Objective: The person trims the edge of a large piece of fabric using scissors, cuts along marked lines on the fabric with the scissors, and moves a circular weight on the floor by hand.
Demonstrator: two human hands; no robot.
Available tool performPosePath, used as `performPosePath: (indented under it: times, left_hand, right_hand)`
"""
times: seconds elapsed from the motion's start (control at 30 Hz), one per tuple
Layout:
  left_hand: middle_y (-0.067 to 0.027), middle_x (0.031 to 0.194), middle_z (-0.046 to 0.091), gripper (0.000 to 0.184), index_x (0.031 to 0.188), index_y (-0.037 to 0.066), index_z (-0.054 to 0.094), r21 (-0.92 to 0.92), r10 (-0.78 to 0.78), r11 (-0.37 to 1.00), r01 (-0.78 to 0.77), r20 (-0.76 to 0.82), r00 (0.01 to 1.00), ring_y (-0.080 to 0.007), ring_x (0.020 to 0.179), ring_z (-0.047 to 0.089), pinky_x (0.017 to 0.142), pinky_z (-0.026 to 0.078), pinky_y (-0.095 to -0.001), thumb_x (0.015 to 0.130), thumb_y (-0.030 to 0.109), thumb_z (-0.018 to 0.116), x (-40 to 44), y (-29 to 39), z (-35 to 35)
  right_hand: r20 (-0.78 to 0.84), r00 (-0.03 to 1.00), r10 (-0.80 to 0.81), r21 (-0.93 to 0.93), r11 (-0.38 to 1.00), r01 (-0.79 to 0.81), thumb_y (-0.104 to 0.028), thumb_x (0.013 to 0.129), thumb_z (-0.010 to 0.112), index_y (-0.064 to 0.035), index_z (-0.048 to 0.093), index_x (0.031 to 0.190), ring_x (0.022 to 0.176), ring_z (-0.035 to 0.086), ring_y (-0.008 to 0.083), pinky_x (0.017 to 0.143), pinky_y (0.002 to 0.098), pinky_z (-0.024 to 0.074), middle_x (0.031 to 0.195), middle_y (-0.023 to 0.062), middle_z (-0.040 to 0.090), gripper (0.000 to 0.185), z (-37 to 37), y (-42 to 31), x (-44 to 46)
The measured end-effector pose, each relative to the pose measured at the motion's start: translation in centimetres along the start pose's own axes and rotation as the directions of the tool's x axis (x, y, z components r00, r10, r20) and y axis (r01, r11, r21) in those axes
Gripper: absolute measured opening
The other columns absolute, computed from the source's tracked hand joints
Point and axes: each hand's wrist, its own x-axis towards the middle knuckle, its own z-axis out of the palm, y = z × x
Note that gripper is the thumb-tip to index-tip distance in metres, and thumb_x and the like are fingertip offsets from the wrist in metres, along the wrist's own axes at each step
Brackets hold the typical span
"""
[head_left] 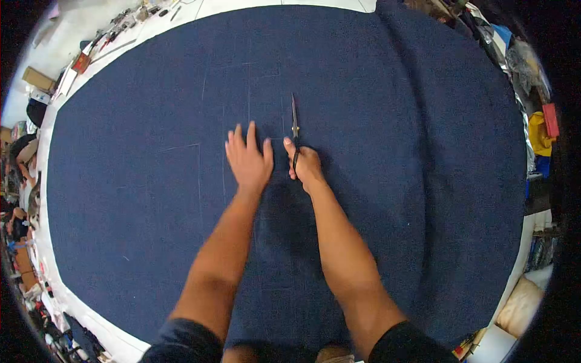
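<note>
Navy cloth is covering a white surface, pale lines running left of centre. Left hand is spreading wide, palm down, over the cloth; right hand is gripping scissors near mid-cloth, blades pointing away.

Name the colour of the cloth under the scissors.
The cloth is dark navy blue, as the head view shows.

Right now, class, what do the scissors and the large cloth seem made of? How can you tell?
Scissors: probably metal blades, slim, grey and fairly smooth; the black handle is perhaps plastic or coated metal. Cloth: likely woven fabric, matte dark blue, with a soft ridge and no gloss; its fibre cannot be told.
</note>
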Motion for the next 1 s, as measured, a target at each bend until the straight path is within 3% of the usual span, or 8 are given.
performPosePath:
  times: [0.03,0.13,0.37,0.53,0.6,0.9,1.0]
  left_hand:
    - [-0.0234,0.14,0.042,0.056,0.136,0.01,0.048,0.122,-0.004,0.993,-0.002,0.049,0.999,-0.0418,0.131,0.036,0.109,0.026,-0.0533,0.088,0.037,0.057,1.7,-0.1,1.4]
    - [-0.0234,0.145,0.035,0.058,0.138,0.01,0.046,0.167,-0.062,0.985,0.036,0.151,0.987,-0.0427,0.138,0.027,0.113,0.018,-0.0547,0.089,0.04,0.05,1.5,-0.7,3.7]
    - [-0.0235,0.147,0.032,0.061,0.141,0.012,0.042,0.204,-0.11,0.977,0.056,0.266,0.958,-0.0438,0.139,0.024,0.113,0.015,-0.0562,0.088,0.04,0.051,1.6,-0.7,3.5]
    - [-0.0233,0.147,0.031,0.061,0.141,0.012,0.042,0.21,-0.123,0.976,0.059,0.304,0.945,-0.0437,0.139,0.023,0.113,0.015,-0.0569,0.087,0.039,0.054,1.9,-0.6,3.1]
    - [-0.0234,0.147,0.031,0.061,0.141,0.012,0.042,0.206,-0.13,0.976,0.067,0.313,0.941,-0.0438,0.139,0.023,0.113,0.014,-0.0568,0.087,0.039,0.054,2.0,-0.7,3.2]
    - [-0.0245,0.148,0.03,0.061,0.14,0.01,0.043,0.19,-0.153,0.978,0.09,0.347,0.925,-0.0443,0.139,0.022,0.113,0.013,-0.0572,0.089,0.041,0.05,1.6,-0.3,2.5]
    - [-0.0246,0.148,0.029,0.062,0.141,0.01,0.042,0.22,-0.165,0.972,0.082,0.387,0.907,-0.0442,0.14,0.021,0.113,0.012,-0.0576,0.089,0.042,0.049,1.7,-0.4,2.5]
  right_hand:
    - [0.003,1.0,0.02,0.026,0.999,-0.02,-0.053,0.086,0.063,-0.0047,0.049,0.061,0.042,0.052,0.0161,0.038,0.0292,0.0408,0.054,0.0054,0.05,0.057,0.1,0.0,0.0]
    - [-0.004,0.999,0.05,0.009,0.999,-0.05,-0.051,0.088,0.062,-0.0077,0.048,0.063,0.042,0.048,0.0126,0.039,0.0273,0.039,0.055,0.0025,0.048,0.052,-0.1,-0.2,0.4]
    - [-0.003,1.0,0.023,0.058,0.998,-0.022,-0.049,0.089,0.062,-0.0103,0.049,0.065,0.04,0.044,0.0093,0.037,0.0243,0.0334,0.052,-0.001,0.045,0.047,0.4,-0.8,2.3]
    - [-0.007,0.999,0.031,0.016,0.999,-0.031,-0.05,0.087,0.064,-0.0096,0.05,0.065,0.041,0.044,0.0098,0.037,0.0252,0.0337,0.052,-0.0011,0.045,0.048,1.5,-6.9,10.3]
    - [0.018,1.0,-0.008,0.104,0.995,0.006,-0.05,0.086,0.065,-0.0091,0.051,0.066,0.041,0.044,0.0099,0.038,0.0254,0.0345,0.053,-0.0009,0.045,0.048,1.8,-8.3,13.0]
    - [-0.01,0.998,0.06,0.078,0.995,-0.059,-0.049,0.085,0.067,-0.0094,0.051,0.067,0.041,0.044,0.0102,0.038,0.0258,0.0361,0.053,-0.0006,0.045,0.047,1.9,-9.1,14.2]
    - [0.036,0.999,-0.012,0.096,0.995,0.008,-0.048,0.085,0.067,-0.0087,0.052,0.068,0.042,0.044,0.0107,0.038,0.0268,0.0365,0.054,0.0001,0.045,0.046,2.3,-12.3,19.1]
